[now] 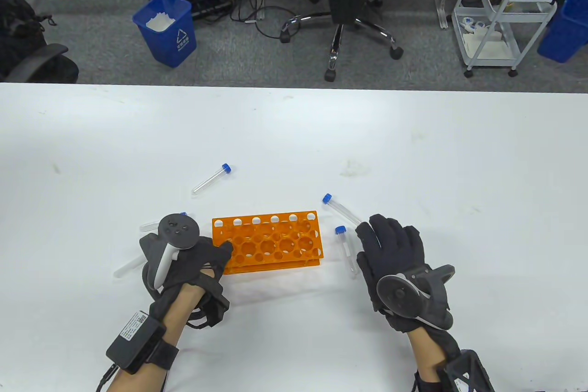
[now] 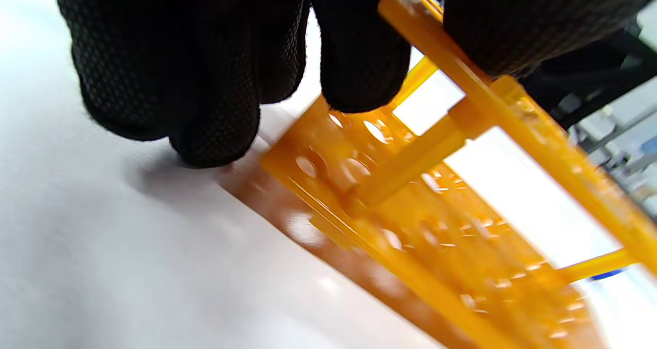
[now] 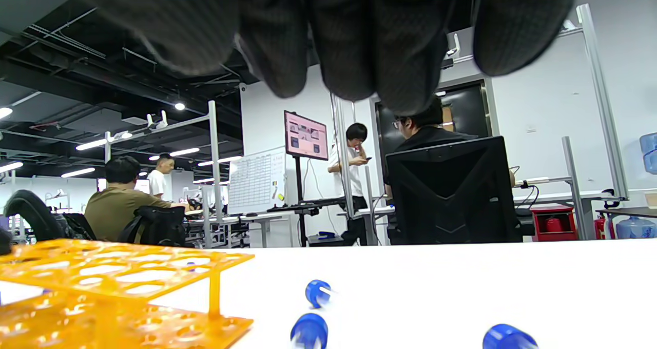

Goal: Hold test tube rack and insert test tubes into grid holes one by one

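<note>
While the orange plastic test tube rack with round grid holes stands on the white table, the left hand in its black sensor glove grips the rack's left end; the left wrist view shows one finger against the end frame and the thumb on the top plate's edge. None of the rack's holes visibly holds a tube. The right hand in a black glove lies palm down just right of the rack, fingers loosely spread and holding nothing, its fingertips over the lower end of a clear tube with a blue cap. A second blue-capped clear tube lies between that hand and the rack. A third capped tube lies apart on the table beyond the rack's left end. Two more clear tubes lie partly hidden under the left hand
</note>
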Available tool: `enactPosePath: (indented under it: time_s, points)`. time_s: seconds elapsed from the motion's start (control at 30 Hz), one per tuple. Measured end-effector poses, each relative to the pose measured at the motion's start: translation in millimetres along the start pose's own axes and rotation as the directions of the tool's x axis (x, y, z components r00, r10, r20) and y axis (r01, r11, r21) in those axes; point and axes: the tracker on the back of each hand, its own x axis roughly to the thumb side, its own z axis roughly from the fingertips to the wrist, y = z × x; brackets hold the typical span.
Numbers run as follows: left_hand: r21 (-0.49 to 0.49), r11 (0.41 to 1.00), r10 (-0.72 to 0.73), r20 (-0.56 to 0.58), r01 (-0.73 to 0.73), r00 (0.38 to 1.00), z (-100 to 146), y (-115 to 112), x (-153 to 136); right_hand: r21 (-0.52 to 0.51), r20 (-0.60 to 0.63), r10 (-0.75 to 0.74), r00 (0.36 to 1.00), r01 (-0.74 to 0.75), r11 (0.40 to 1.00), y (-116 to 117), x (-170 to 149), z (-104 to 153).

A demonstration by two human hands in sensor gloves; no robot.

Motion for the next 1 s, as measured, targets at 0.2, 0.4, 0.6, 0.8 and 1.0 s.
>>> enactPosePath:
  time_s: [0.2,0.4,0.6,0.8,1.0]
  points:
    - [-0.179,0.897,0.409,-0.012,-0.404,0.913,-5.4,-3.1,-14.7,0.009,-0.01,-0.001,1.0,0.001,1.0,0.3,-0.9,-0.5]
    - [-0.227,0.832,0.523,0.021,-0.506,0.852,-2.6,-0.9,-23.5,0.015,-0.018,-0.004,1.0,0.005,1.0,0.7,-2.2,-1.0]
    - [-0.272,0.785,0.593,0.071,-0.557,0.802,14.0,19.6,-30.1,0.015,-0.035,-0.018,0.999,0.018,1.0,0.7,-5.3,-1.9]
    - [-0.307,0.754,0.639,0.137,-0.581,0.757,29.8,30.9,-45.9,-0.012,-0.118,-0.04,0.992,0.039,0.999,-1.7,-22.3,-6.5]
    - [-0.367,0.674,0.724,0.154,-0.641,0.673,37.4,28.9,-62.5,0.108,-0.319,0.01,0.948,0.026,0.994,5.6,-54.9,-26.7]
